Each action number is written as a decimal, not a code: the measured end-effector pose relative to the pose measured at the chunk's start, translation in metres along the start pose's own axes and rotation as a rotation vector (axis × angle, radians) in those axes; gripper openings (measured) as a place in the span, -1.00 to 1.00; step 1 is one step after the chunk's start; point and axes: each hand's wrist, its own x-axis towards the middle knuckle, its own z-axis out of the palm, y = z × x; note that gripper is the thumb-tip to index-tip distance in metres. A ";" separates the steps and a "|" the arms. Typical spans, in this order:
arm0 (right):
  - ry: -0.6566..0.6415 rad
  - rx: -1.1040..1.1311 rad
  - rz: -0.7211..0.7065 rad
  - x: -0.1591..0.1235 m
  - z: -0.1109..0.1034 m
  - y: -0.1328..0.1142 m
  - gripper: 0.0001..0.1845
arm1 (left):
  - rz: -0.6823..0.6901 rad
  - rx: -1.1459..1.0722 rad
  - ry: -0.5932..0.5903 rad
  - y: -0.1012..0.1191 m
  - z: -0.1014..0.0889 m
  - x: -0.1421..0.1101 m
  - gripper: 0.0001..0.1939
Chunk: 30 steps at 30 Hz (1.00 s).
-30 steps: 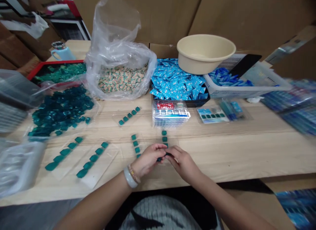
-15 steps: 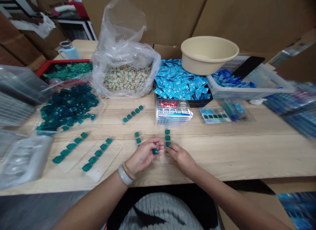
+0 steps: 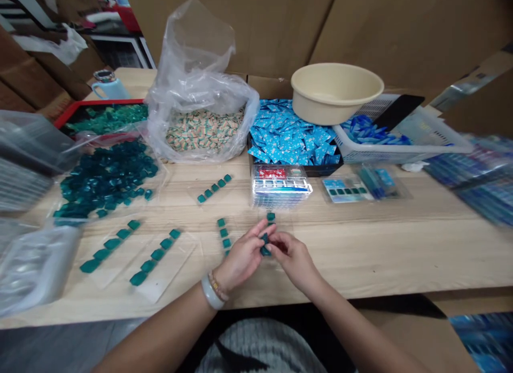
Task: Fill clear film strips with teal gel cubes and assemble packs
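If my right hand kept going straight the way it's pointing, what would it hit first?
Probably the teal piece right at your left fingers, just ahead of your right hand. Depth is hard to judge from this view.

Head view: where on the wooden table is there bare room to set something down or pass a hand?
Bare wood stretches right of the right hand, below the clear plastic box and white basket. A narrower strip runs along the front edge, left of the left hand. It is crowded at the back, around the teal cubes and blue sachets.
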 end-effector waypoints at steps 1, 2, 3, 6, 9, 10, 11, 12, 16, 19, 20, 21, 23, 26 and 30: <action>-0.017 0.066 0.017 0.000 -0.001 -0.001 -0.90 | 0.008 -0.019 -0.018 0.000 0.000 0.000 -0.46; -0.044 0.146 0.039 0.000 -0.001 -0.002 -0.89 | 0.009 -0.032 -0.028 0.000 -0.001 0.001 -0.45; -0.078 0.225 0.067 0.000 -0.001 -0.003 -0.87 | 0.005 -0.040 -0.032 0.000 -0.001 0.001 -0.46; -0.162 0.370 0.148 0.004 -0.002 -0.007 -0.78 | -0.013 -0.027 -0.024 0.001 -0.002 0.000 -0.65; -0.147 0.363 0.159 0.007 -0.003 -0.005 -0.76 | -0.021 0.014 0.004 0.004 -0.005 -0.003 -0.85; -0.117 0.342 0.147 0.006 -0.004 -0.004 -0.77 | -0.027 0.021 0.015 0.005 -0.007 -0.004 -0.88; -0.079 0.310 0.126 0.004 -0.004 -0.003 -0.79 | -0.036 0.022 0.025 0.005 -0.008 -0.004 -0.89; -0.038 0.264 0.093 0.002 -0.005 -0.003 -0.82 | -0.046 0.013 0.031 0.006 -0.009 -0.005 -0.89; -0.012 -0.038 -0.156 -0.016 0.000 -0.009 -0.89 | -0.049 -0.064 0.059 0.006 -0.007 -0.004 -0.91; 0.017 -0.189 -0.224 -0.024 0.012 -0.014 -0.91 | -0.031 -0.101 0.111 0.002 0.003 -0.002 -0.90; 0.054 -0.198 -0.200 -0.025 0.015 -0.014 -0.92 | -0.024 -0.111 0.126 0.001 0.006 -0.002 -0.90; 0.089 -0.187 -0.164 -0.024 0.017 -0.014 -0.93 | -0.015 -0.122 0.138 -0.001 0.010 -0.002 -0.90; 0.122 -0.099 -0.071 -0.021 0.018 -0.011 -0.92 | 0.019 -0.145 0.157 -0.004 0.013 -0.001 -0.91; 0.120 0.236 0.132 -0.016 0.010 -0.008 -0.83 | 0.037 -0.144 0.169 -0.004 0.010 -0.002 -0.91; 0.028 0.763 0.453 -0.013 -0.007 -0.009 -0.74 | -0.028 -0.096 0.150 0.002 0.000 -0.004 -0.80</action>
